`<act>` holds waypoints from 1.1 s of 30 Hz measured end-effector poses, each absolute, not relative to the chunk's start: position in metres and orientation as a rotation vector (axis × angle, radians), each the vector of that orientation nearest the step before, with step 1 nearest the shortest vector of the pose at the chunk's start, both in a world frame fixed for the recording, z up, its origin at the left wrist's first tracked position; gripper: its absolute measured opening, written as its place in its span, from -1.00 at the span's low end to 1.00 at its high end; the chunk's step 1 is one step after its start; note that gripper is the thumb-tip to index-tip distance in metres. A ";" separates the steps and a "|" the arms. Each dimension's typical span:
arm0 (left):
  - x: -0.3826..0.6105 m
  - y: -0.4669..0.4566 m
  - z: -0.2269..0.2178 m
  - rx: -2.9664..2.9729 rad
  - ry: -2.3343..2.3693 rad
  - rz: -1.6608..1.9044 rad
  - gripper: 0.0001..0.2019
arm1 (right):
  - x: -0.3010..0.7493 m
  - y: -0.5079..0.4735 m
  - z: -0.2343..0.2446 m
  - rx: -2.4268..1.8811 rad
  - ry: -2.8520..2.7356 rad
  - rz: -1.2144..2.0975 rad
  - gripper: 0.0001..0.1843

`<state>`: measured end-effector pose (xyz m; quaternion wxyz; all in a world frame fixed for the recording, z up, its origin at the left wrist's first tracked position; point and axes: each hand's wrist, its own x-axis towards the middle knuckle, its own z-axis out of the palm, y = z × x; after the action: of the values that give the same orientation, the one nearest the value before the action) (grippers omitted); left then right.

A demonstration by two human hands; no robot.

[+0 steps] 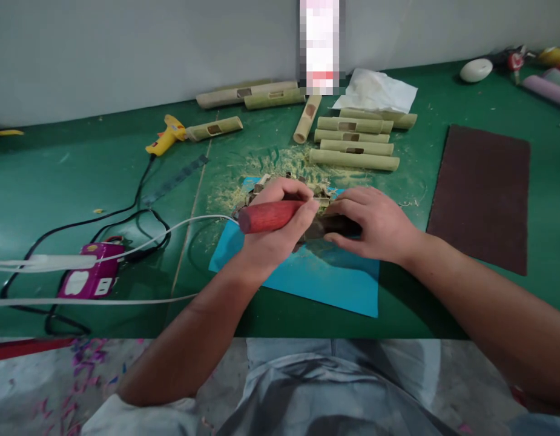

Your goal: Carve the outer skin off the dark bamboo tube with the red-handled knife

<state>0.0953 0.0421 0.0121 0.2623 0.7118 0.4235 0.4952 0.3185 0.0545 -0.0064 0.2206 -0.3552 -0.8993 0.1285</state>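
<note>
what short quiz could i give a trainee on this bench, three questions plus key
1. Which hand grips the red handle?
2. True or false: the brown mat lies to the left of the blue sheet.
3. What colour is the gun-shaped tool? a) blue b) yellow c) white

Key:
1. The left hand.
2. False; the brown mat lies to the right of the blue sheet.
3. b

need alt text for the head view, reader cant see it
A left hand grips a red-handled tool while the right hand curls round a dark piece, above a blue sheet on a green table. Shavings and cut bamboo tubes lie beyond.
</note>
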 end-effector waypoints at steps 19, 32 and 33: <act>0.097 0.039 0.002 1.938 1.122 1.376 -0.83 | 0.329 0.066 -0.008 -0.939 -2.638 0.295 -0.57; 0.104 0.032 -0.004 1.966 1.044 1.473 -0.80 | 0.321 0.057 -0.006 -0.961 -2.637 0.356 -0.64; 0.104 0.032 -0.004 1.960 1.045 1.467 -0.80 | 0.321 0.056 -0.006 -0.961 -2.636 0.363 -0.64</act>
<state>0.1042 0.0323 -0.0041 0.2373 0.7153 0.3815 0.5353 0.3205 0.0565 -0.0060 0.1558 -0.3354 -0.9204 0.1266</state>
